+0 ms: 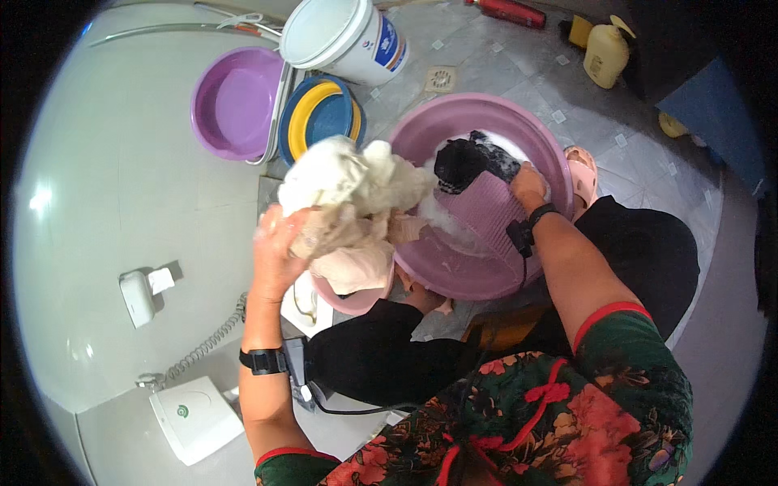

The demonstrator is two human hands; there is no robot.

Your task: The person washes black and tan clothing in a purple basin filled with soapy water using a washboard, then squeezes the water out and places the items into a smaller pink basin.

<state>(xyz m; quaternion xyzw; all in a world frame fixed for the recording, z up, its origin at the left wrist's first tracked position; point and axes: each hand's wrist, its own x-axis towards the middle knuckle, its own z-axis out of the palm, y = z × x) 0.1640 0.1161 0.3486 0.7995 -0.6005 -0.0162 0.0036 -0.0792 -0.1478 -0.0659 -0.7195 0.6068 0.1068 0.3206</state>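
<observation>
Centre frame: left hand (279,243) fingers clamped on wet cream cloth (348,190) above basin (454,121); right hand (527,182) probably pressing dark garment (466,162) on washboard (486,215), grip unclear. Mid-scrub; next: steady hold.

1 head-worn fisheye view, looking steeply down, close over pink basin (421,138) (edges bend near rim).

Two pink basins: a large one (486,113) under the right grip, a small one (352,301) below the left grip. One purple basin (235,101), one blue-and-yellow basin stack (320,113) and one white bucket (344,36) lie beyond the left grip. One yellow jug (606,53), one washboard (485,215).
</observation>
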